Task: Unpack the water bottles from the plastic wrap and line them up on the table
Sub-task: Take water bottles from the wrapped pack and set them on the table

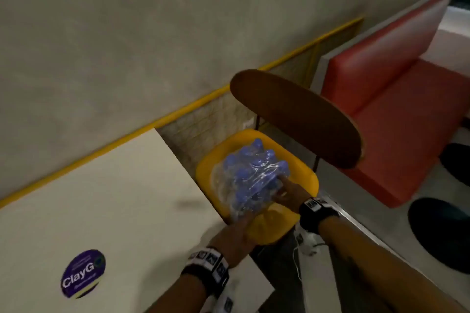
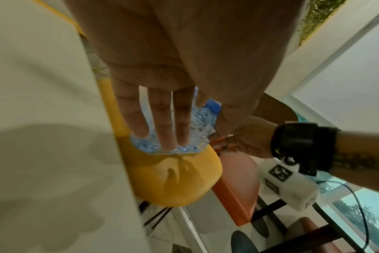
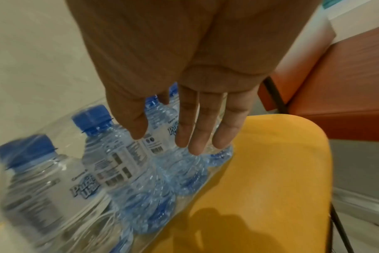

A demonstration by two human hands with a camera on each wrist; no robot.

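Observation:
A pack of small water bottles (image 1: 251, 175) with blue caps, still inside clear plastic wrap, sits on the yellow seat of a chair (image 1: 305, 175) beside the table. My left hand (image 1: 235, 232) reaches to the pack's near side, and its straight fingers (image 2: 162, 123) lie against the wrapped bottles (image 2: 202, 118). My right hand (image 1: 288, 192) is at the pack's right side. Its fingers (image 3: 197, 130) are straight and lie along the bottles (image 3: 123, 171) above the seat (image 3: 270, 162). Neither hand curls round anything.
The cream table (image 1: 114, 185) lies to the left with a round purple sticker (image 1: 82, 273) on it. The chair's brown backrest (image 1: 300, 119) stands just behind the pack. A red bench (image 1: 396, 114) is at the right, and dark round shapes (image 1: 442, 231) lie on the floor.

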